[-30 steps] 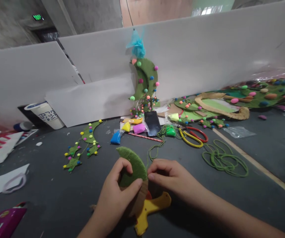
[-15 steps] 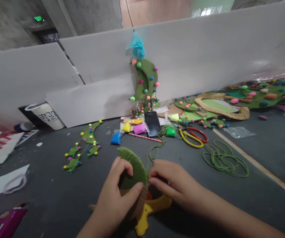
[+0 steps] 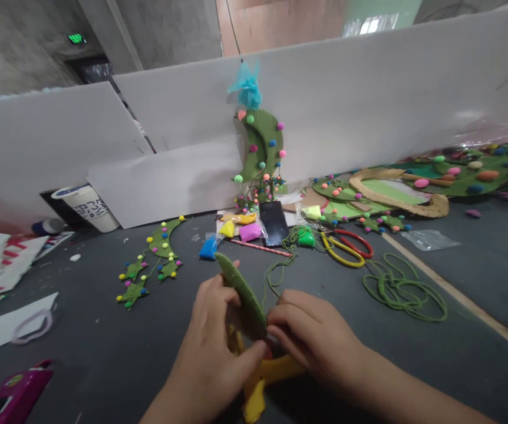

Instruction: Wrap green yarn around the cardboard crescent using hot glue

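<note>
My left hand (image 3: 218, 341) is wrapped round a crescent (image 3: 246, 297) covered in green yarn, its pointed tip upward and its edge turned partly toward me. At the crescent's right edge, my right hand (image 3: 318, 333) is closed with fingertips pinched on green yarn (image 3: 270, 282), which runs up the table from there. The exact pinch point is hidden by the fingers. Beneath both hands lies a yellow plastic tool (image 3: 254, 400), partly covered, so its kind is unclear. A loose coil of the same yarn (image 3: 406, 294) rests to the right.
Scissors (image 3: 342, 250) with red and yellow handles, a black phone (image 3: 274, 224) and bags of coloured clay (image 3: 208, 248) lie ahead. A decorated crescent with stars (image 3: 162, 240) is at left, near a paper cup (image 3: 90, 207). A purple tool (image 3: 22, 391) sits front left. White boards (image 3: 183, 176) stand behind.
The crescent has turned in my left hand, showing more of its edge and less of its flat face. My right hand stays closed at its right edge.
</note>
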`<state>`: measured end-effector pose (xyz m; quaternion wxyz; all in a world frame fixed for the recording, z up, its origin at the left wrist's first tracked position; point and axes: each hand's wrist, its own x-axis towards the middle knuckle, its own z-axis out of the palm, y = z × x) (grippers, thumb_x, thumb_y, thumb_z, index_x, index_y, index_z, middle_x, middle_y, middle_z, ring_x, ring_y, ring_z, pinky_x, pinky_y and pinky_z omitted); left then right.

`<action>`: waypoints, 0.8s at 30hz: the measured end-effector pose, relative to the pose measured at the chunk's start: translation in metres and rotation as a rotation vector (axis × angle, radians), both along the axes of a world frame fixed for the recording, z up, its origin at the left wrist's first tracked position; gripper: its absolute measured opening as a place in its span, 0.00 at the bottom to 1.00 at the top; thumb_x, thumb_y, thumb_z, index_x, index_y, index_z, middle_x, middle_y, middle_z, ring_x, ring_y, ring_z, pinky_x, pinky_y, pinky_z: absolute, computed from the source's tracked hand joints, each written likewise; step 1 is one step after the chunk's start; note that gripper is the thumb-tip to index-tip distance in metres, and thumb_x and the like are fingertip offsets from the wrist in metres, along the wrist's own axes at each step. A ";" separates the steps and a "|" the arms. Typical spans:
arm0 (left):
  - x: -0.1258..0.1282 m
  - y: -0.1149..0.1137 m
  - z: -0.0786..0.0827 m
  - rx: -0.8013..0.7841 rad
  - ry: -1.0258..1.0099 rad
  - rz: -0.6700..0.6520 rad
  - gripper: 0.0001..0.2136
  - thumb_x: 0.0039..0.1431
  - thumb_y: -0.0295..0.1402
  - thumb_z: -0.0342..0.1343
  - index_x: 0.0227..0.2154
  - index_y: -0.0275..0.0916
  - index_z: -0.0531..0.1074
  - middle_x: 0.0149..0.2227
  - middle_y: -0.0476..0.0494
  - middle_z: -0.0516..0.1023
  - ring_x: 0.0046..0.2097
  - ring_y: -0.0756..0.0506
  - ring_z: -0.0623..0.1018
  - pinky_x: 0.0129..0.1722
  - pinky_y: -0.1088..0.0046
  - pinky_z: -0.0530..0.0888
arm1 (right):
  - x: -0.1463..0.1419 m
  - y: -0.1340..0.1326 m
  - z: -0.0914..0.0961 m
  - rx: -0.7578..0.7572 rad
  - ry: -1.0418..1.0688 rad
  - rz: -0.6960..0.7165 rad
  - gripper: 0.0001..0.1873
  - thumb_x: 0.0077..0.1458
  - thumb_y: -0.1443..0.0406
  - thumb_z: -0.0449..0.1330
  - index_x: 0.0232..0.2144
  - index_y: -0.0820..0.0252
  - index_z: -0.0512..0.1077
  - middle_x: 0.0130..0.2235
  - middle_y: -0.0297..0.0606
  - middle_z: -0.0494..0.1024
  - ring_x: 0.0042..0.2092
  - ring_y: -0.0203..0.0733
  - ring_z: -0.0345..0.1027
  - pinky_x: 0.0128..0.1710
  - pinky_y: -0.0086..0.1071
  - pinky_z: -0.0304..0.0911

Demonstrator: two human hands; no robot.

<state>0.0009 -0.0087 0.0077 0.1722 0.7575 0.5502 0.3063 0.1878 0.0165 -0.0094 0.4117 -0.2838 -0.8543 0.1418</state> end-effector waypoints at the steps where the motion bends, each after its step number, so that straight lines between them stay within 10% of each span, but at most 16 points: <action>1: 0.001 0.000 -0.001 0.027 0.008 0.012 0.24 0.45 0.24 0.60 0.44 0.46 0.58 0.60 0.40 0.58 0.61 0.38 0.60 0.55 0.55 0.62 | 0.000 -0.001 0.000 0.032 -0.013 -0.011 0.10 0.63 0.67 0.49 0.31 0.60 0.67 0.26 0.34 0.68 0.27 0.35 0.58 0.25 0.27 0.51; 6: 0.007 -0.004 -0.005 -0.234 -0.295 0.101 0.34 0.45 0.25 0.61 0.54 0.48 0.53 0.56 0.39 0.63 0.52 0.40 0.72 0.51 0.58 0.69 | 0.003 -0.002 0.003 0.088 -0.054 -0.007 0.09 0.63 0.66 0.51 0.32 0.60 0.68 0.25 0.33 0.68 0.25 0.35 0.57 0.24 0.28 0.50; 12: 0.011 -0.003 -0.001 -0.500 -0.858 -0.149 0.30 0.51 0.40 0.61 0.55 0.44 0.55 0.53 0.38 0.69 0.52 0.40 0.73 0.50 0.64 0.71 | 0.006 0.001 0.006 0.023 -0.056 0.029 0.06 0.62 0.67 0.53 0.33 0.60 0.68 0.29 0.36 0.73 0.30 0.36 0.63 0.28 0.27 0.56; 18: 0.017 -0.001 -0.005 -0.499 -0.781 0.062 0.11 0.57 0.38 0.55 0.38 0.39 0.64 0.33 0.47 0.74 0.35 0.48 0.75 0.37 0.73 0.73 | 0.001 -0.001 -0.004 0.136 -0.174 0.049 0.12 0.64 0.68 0.48 0.31 0.62 0.68 0.27 0.36 0.70 0.28 0.36 0.61 0.27 0.29 0.53; 24: 0.017 -0.001 -0.009 -0.502 -0.789 0.118 0.31 0.58 0.36 0.54 0.61 0.43 0.47 0.31 0.47 0.78 0.28 0.47 0.78 0.30 0.71 0.75 | -0.001 0.003 -0.014 0.141 -0.247 0.017 0.13 0.65 0.67 0.47 0.30 0.61 0.67 0.27 0.35 0.69 0.29 0.37 0.61 0.27 0.29 0.54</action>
